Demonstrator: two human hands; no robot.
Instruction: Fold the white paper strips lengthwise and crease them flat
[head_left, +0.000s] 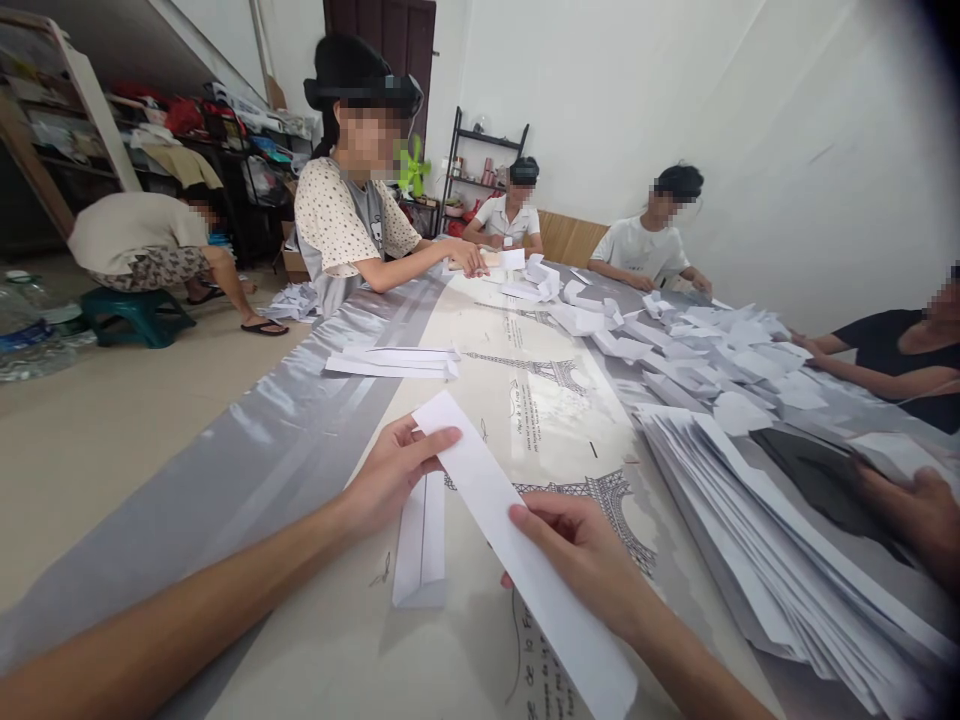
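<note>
A long white folded paper strip (525,540) runs diagonally between my two hands above the table. My left hand (401,465) pinches its far end, thumb on top. Along its right edge, my right hand (574,545) grips the strip near the middle, thumb on top and fingers underneath. Below my left hand lies another folded paper piece (421,560) with a dark line along it, partly hidden by that hand. Farther off, more folded paper strips (390,362) rest on the tablecloth (337,560), which has Eiffel Tower prints.
A stack of folded papers (750,520) lies to my right, beside a person's hand (919,510) at a dark object. A heap of loose white papers (720,345) covers the far right. Several people sit around the table; another person (150,235) crouches on a green stool (139,315) at left.
</note>
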